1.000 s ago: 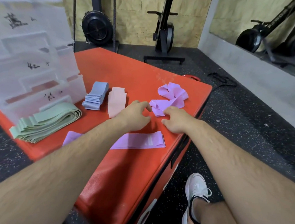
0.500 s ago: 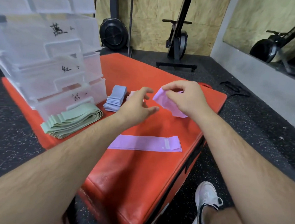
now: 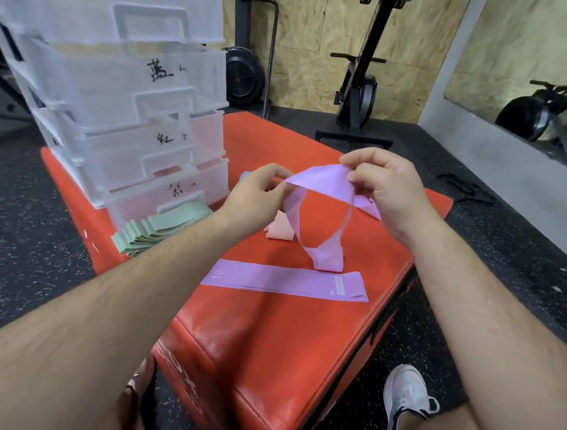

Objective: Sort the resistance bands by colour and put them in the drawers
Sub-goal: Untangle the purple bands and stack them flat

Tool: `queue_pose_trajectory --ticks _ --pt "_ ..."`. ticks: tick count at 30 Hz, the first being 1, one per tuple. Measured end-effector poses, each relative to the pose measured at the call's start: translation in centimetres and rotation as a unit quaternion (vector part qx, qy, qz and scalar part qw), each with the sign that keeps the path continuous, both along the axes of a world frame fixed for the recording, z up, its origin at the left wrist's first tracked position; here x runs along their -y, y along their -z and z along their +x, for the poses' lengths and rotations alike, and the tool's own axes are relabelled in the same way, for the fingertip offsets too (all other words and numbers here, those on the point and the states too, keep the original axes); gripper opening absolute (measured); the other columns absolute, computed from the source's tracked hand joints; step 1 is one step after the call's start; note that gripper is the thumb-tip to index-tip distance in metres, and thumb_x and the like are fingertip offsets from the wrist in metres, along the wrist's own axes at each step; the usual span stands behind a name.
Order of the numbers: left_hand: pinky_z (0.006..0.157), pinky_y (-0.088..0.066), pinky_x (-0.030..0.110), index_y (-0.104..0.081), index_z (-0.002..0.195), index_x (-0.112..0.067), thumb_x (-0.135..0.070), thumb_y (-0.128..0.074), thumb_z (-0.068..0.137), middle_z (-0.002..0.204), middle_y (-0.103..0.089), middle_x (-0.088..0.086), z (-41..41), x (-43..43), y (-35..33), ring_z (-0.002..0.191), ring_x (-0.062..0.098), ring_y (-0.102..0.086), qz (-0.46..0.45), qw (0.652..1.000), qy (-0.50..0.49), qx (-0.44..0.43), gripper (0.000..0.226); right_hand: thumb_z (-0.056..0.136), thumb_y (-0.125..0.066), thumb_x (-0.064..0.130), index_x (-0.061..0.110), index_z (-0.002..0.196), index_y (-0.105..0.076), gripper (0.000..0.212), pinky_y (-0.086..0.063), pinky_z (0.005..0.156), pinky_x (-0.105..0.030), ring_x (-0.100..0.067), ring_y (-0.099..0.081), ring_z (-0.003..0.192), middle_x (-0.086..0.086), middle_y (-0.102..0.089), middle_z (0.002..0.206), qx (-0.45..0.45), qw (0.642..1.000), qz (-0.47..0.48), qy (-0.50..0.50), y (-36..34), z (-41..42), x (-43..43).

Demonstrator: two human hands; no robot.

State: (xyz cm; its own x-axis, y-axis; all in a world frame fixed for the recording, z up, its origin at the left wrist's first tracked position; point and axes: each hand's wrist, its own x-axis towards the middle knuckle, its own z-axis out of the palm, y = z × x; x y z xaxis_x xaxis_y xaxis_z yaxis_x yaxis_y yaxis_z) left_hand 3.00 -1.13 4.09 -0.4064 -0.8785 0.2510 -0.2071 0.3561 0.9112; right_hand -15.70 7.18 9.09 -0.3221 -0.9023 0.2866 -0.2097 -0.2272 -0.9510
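Here, a purple band (image 3: 324, 185) hangs as an open loop above the red box (image 3: 265, 333), to the right of the drawers (image 3: 131, 98). The left hand (image 3: 259, 195) pinches one end of its top edge between thumb and fingers, and the right hand (image 3: 383, 189) pinches the other. The loop's bottom reaches down to a flat band (image 3: 283, 280), also purple, lying on the box; whether they touch I cannot tell. A third purple strip (image 3: 368, 207) shows past the right hand, partly hidden by it.

Pink bands (image 3: 278, 233) lie stacked right of the drawers, partly covered by the loop. Green bands (image 3: 160, 231) lie fanned against the front of the lowest drawer, the left forearm covering their right end.

The drawers are clear plastic, four in view, each with a handwritten mark, standing on the box. The padded box sits on a black speckled floor (image 3: 14, 260). Beyond the drawers, a fan machine (image 3: 243, 74) and an upright machine (image 3: 358, 84) stand by a plywood wall (image 3: 308, 28). A mirror (image 3: 545, 66) hangs far to the right of the drawers. One white shoe (image 3: 406, 397) rests on the floor.
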Motion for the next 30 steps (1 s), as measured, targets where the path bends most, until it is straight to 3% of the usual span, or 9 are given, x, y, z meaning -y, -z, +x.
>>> queue_pose_trajectory --ticks 4,7,11,16,19,22,24,26,30 --pt "0.057 -0.054 0.031 -0.061 0.106 -0.029 -0.040 -0.055 0.097 0.089 -0.072 0.007 0.7 0.0 -0.4 0.071 0.022 -0.073 0.055 0.997 -0.018 -0.042 0.015 0.078 -0.048 -0.011 0.017 0.075 -0.067 0.034 -0.036 0.050 -0.017 -0.004 -0.041 0.049 0.003 -0.052 0.059 -0.062 0.995 0.078 -0.014 0.7 0.4 0.3" --pt "0.055 -0.051 0.024 -0.064 0.104 -0.022 -0.027 -0.058 0.098 0.080 -0.069 0.003 1.0 -0.1 -0.3 0.063 0.014 -0.064 0.084 0.995 -0.007 -0.060 0.010 0.076 -0.050 -0.006 0.018 0.075 -0.058 0.025 -0.033 0.053 -0.023 -0.007 -0.040 0.050 0.011 -0.049 0.052 -0.123 0.983 0.136 -0.023 1.2 0.9 0.4" --pt "0.062 -0.053 0.025 -0.069 0.099 -0.013 -0.010 -0.062 0.094 0.091 -0.073 0.005 1.2 0.2 -0.3 0.074 0.014 -0.066 0.099 0.992 0.015 -0.080 0.010 0.076 -0.052 -0.001 0.017 0.073 -0.054 0.019 -0.039 0.060 -0.031 -0.018 -0.043 0.067 0.000 -0.050 0.066 -0.148 0.965 0.215 -0.029 1.7 1.4 0.4" --pt "0.057 -0.050 0.022 -0.064 0.092 -0.018 -0.006 -0.054 0.094 0.084 -0.064 0.005 1.2 -0.3 -0.4 0.074 0.017 -0.062 0.063 0.996 0.007 -0.064 0.016 0.086 -0.051 0.015 0.016 0.087 -0.057 0.006 -0.044 0.071 -0.036 -0.020 -0.058 0.076 -0.003 -0.062 0.082 -0.121 0.960 0.243 -0.066 1.7 1.7 0.6" --pt "0.056 -0.048 0.014 -0.063 0.091 -0.018 -0.005 -0.052 0.094 0.085 -0.059 0.006 1.2 -0.5 -0.5 0.075 0.019 -0.063 0.048 0.997 0.017 -0.055 0.017 0.092 -0.053 0.042 0.016 0.093 -0.066 0.029 -0.045 0.075 -0.036 -0.017 -0.066 0.080 -0.001 -0.071 0.089 -0.107 0.966 0.220 -0.077 1.6 1.6 0.9" --pt "0.070 -0.055 0.019 -0.066 0.088 -0.022 -0.004 -0.055 0.092 0.081 -0.059 0.003 1.1 -0.4 -0.4 0.081 0.016 -0.065 0.037 0.997 0.047 -0.058 0.022 0.091 -0.056 0.061 0.018 0.100 -0.073 0.047 -0.048 0.076 -0.034 -0.013 -0.070 0.084 0.004 -0.075 0.097 -0.120 0.970 0.200 -0.066 1.9 1.6 1.1" --pt "0.082 -0.059 0.032 -0.069 0.087 -0.023 -0.010 -0.062 0.090 0.081 -0.062 0.002 1.1 -0.3 -0.2 0.082 0.015 -0.066 0.042 0.995 0.063 -0.059 0.015 0.092 -0.060 0.056 0.022 0.096 -0.075 0.037 -0.049 0.077 -0.031 -0.011 -0.068 0.089 0.009 -0.074 0.096 -0.137 0.972 0.179 -0.059 2.2 1.6 0.9" --pt "0.083 -0.054 0.037 -0.071 0.090 -0.024 -0.017 -0.070 0.086 0.083 -0.067 0.003 1.2 -0.3 0.0 0.081 0.014 -0.065 0.045 0.995 0.072 -0.050 0.008 0.094 -0.064 0.042 0.021 0.091 -0.075 0.023 -0.048 0.077 -0.030 -0.010 -0.064 0.091 0.009 -0.073 0.096 -0.131 0.977 0.159 -0.058 2.2 1.5 0.8" --pt "0.079 -0.049 0.030 -0.072 0.100 -0.021 0.002 -0.064 0.081 0.105 -0.074 0.009 1.1 -0.4 -0.1 0.096 0.021 -0.069 0.071 0.993 0.087 -0.031 0.032 0.091 -0.065 0.018 0.014 0.094 -0.073 0.009 -0.048 0.081 -0.031 -0.007 -0.064 0.090 0.003 -0.074 0.098 -0.124 0.980 0.143 -0.062 1.9 1.3 0.5"
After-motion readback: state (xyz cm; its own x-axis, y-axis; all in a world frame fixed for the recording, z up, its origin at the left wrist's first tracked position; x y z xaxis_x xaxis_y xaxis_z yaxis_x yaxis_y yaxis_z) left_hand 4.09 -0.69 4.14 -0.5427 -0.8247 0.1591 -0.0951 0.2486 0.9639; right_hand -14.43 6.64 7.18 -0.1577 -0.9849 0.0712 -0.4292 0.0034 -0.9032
